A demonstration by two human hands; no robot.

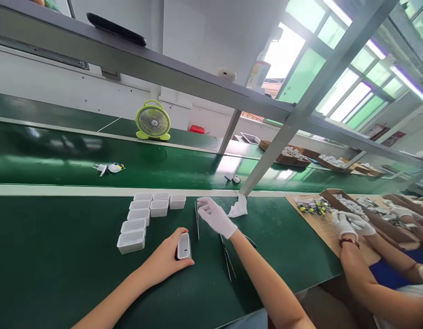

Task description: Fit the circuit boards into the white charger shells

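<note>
My left hand point(168, 256) is bare and closed around a small white plastic case point(184, 246), with fingers and thumb along its sides. A small dark slot shows in the case's pale inside. My right hand point(214, 217) wears a white glove and pinches thin metal tweezers point(197, 221), which point down just right of the case. Beyond my left hand, several open white plastic cases point(131, 241) stand in short rows on the green table. A second thin metal tool, like tweezers point(227, 258), lies beneath my right wrist.
A crumpled white glove or cloth point(238, 206) lies by the metal post point(266, 157). Charger parts point(111, 168) rest on the green belt point(60, 155), and a green fan point(152, 121) stands behind. At right, a co-worker's gloved hands point(350, 224) work beside boxes of parts point(348, 203).
</note>
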